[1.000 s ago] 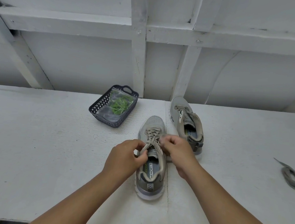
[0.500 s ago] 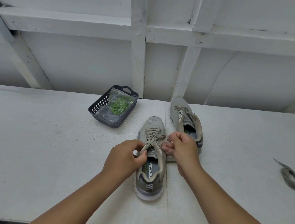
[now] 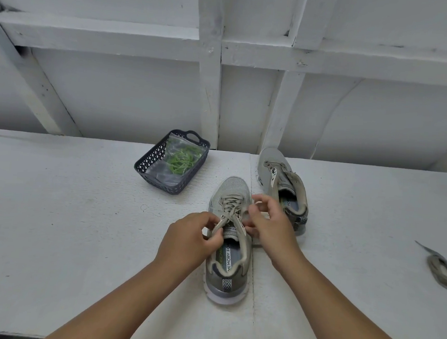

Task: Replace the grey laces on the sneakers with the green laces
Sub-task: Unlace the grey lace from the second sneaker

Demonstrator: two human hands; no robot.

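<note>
A grey sneaker (image 3: 226,282) stands in the middle of the white table, heel toward me, still threaded with a grey lace (image 3: 229,206). My left hand (image 3: 188,240) pinches the lace at the sneaker's left collar. My right hand (image 3: 271,226) has its fingers curled round the lace on the right side of the tongue. The second grey sneaker (image 3: 281,174) sits behind and to the right, with no lace in it. Green laces (image 3: 181,159) lie in a clear bag inside a dark basket (image 3: 148,160).
A loose grey lace (image 3: 443,272) lies coiled near the table's right edge. The basket stands at the back left of the sneakers. A white framed wall (image 3: 209,93) rises right behind the table. The table's front edge (image 3: 16,336) runs along the bottom.
My right hand has moved up and to the right along the lace, away from the left hand. The left hand has stayed at the sneaker's collar.
</note>
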